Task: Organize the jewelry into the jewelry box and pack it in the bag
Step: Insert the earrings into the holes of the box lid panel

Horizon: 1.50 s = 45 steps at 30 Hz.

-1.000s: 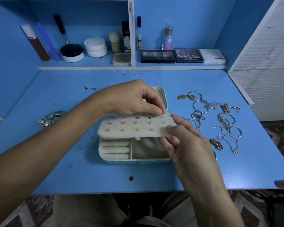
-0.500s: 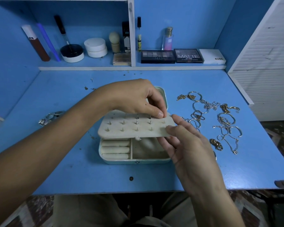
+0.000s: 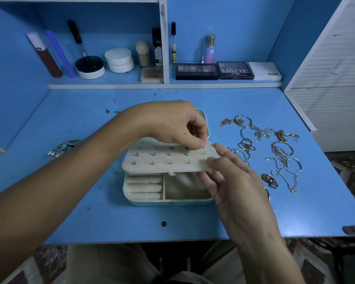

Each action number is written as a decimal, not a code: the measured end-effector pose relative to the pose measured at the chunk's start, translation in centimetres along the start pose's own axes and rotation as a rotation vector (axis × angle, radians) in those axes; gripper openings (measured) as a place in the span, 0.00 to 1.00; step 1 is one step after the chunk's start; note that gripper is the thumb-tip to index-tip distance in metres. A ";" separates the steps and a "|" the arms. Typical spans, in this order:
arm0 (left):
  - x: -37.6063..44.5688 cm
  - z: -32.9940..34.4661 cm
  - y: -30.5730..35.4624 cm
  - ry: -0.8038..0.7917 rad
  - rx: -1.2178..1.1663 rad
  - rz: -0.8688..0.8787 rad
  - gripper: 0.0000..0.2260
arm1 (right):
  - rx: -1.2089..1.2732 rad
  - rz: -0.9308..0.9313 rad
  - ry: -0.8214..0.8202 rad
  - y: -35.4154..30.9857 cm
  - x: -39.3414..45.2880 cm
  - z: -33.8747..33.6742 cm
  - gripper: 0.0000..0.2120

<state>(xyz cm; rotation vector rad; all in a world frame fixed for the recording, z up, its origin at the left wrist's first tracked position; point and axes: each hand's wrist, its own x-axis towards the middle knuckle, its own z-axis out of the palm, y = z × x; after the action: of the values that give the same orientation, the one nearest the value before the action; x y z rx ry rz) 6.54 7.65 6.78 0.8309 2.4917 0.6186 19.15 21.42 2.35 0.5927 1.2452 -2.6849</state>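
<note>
Head view, blue desk (image 3: 193, 222). Item: jewelry box (image 3: 168, 198), pale teal shell, cream lining, standing open at centre of the desk near the front edge; left compartment holds three ring rolls (image 3: 144, 187), right compartment (image 3: 183, 186) is an open well, contents not discernible. Item: earring panel (image 3: 168, 159), cream, perforated, held roughly level above the rear half of the box, several stud earrings (image 3: 171, 154) standing in its holes. Left hand (image 3: 172, 124): reaches in from the left over the panel, fingers curled, thumb and forefinger tips pinched together at the panel's far right row on a small piece too tiny to identify. Right hand (image 3: 232, 181): comes up from below right, thumb on top of the panel's right edge, fingers beneath it, gripping the panel. Item: loose jewelry, heap of chains, bangles and bracelets (image 3: 275, 148), gold and silver tones, spread on the desk to the right of the box, apart from it. Item: cluster of silver rings (image 3: 63, 148), on the desk well left of the box. Item: a few small studs (image 3: 111, 110), on the desk behind the left forearm. Rear shelf (image 3: 164, 86): cosmetic tubes, round jars (image 3: 119, 60), sponge on a stand, perfume bottle (image 3: 209, 49), eyeshadow palettes (image 3: 235, 70), white case. White louvred panel (image 3: 334, 68) at right.
</note>
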 end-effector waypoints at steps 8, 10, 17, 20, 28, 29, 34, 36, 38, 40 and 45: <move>0.2 -0.2 0.1 -0.028 0.020 0.001 0.03 | 0.004 0.000 0.031 0.1 0.0 0.0 0.14; 0.1 -0.1 -0.2 -0.011 -0.004 0.004 0.02 | -0.002 0.000 0.034 0.1 0.0 0.0 0.14; -1.6 -0.3 -2.3 0.158 -0.128 0.025 0.04 | -0.045 -0.030 0.027 -0.3 0.2 0.1 0.13; -2.9 -0.6 -3.9 0.263 -0.209 0.023 0.04 | -0.139 -0.075 0.000 -0.8 0.5 0.0 0.20; -6.0 -0.6 -7.6 0.626 -0.551 0.072 0.03 | -0.604 -0.222 0.063 -2.7 2.0 1.2 0.24; -6.4 -0.5 -7.9 0.658 -0.575 0.071 0.04 | -0.670 -0.248 0.075 -3.0 2.2 1.4 0.24; -7.4 0.5 -8.5 0.789 -0.613 0.088 0.09 | -0.959 -0.399 0.129 -4.5 3.8 2.2 0.28; -7.4 0.8 -8.7 0.846 -0.642 0.088 0.09 | -0.988 -0.481 0.150 -4.9 4.8 2.4 0.24; -7.4 1.0 -8.9 0.892 -0.671 0.089 0.10 | -0.950 -0.555 0.135 -5.1 5.9 2.6 0.19; -7.3 1.1 -9.1 0.909 -0.685 0.081 0.11 | -0.912 -0.604 0.100 -5.2 6.9 2.9 0.15; -7.1 1.7 -9.3 0.931 -0.701 0.055 0.11 | -0.922 -0.650 0.030 -5.3 9.1 3.5 0.13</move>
<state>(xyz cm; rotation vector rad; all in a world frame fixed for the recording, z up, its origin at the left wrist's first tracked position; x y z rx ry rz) 8.42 -3.11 2.22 0.3514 2.6097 2.1185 8.36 22.75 4.54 0.0848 2.7585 -2.0289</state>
